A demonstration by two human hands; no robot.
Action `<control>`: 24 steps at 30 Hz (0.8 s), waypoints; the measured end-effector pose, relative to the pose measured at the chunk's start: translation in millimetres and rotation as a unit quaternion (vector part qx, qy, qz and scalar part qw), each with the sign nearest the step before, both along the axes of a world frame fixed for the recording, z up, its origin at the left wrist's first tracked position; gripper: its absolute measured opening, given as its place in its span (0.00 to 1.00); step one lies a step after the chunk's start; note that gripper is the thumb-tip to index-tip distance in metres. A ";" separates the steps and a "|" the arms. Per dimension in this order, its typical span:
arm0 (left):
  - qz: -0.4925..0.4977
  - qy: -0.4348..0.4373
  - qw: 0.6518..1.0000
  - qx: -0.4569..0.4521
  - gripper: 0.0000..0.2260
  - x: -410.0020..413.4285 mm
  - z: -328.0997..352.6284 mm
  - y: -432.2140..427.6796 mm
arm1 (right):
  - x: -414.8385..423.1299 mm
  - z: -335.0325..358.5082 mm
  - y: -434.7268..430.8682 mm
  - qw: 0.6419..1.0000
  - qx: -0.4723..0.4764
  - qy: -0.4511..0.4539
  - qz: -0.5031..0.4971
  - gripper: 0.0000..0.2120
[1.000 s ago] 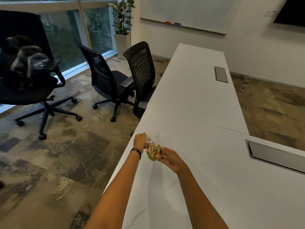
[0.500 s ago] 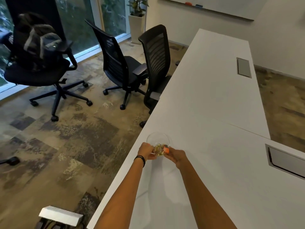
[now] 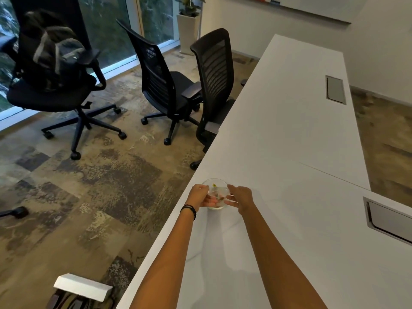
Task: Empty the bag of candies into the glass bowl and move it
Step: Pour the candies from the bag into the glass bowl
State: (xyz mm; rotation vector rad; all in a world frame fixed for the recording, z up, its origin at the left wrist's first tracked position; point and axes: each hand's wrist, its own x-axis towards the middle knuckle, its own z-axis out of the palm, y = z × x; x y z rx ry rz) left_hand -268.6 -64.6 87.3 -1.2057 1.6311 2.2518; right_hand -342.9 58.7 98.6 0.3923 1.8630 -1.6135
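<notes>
A small clear glass bowl (image 3: pixel 217 180) sits on the white table (image 3: pixel 278 130), close to its left edge. My left hand (image 3: pixel 199 195) and my right hand (image 3: pixel 242 197) clasp the bowl from either side, fingers curled around its wall. Through the glass I make out a yellow candy (image 3: pixel 214 185) and some reddish bits; the rest of the contents is blurred. I see no separate bag.
Black office chairs stand left of the table: the nearest chair (image 3: pixel 214 85) against its edge, a second chair (image 3: pixel 160 81) behind it, a third chair (image 3: pixel 51 97) carrying a backpack (image 3: pixel 53 45). Cable hatches (image 3: pixel 389 221) are set into the tabletop. A white box (image 3: pixel 82 286) lies on the floor.
The clear container with gold candies, held up in both hands, has come down onto the table. My hands have shifted to its sides, and my view has dropped lower.
</notes>
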 end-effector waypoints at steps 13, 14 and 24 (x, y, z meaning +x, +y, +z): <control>-0.020 0.015 0.999 0.041 0.19 -5.7 36.2 -3.5 | 8.2 38.1 6.8 0.999 -0.001 0.054 0.007 0.16; -0.017 0.023 0.998 0.049 0.19 -2.9 37.6 -2.1 | 11.5 40.1 9.9 0.998 -0.002 0.061 0.019 0.13; -0.017 0.109 0.994 -0.013 0.15 50.7 25.1 25.2 | 70.7 24.0 47.7 0.995 -0.042 0.063 0.064 0.12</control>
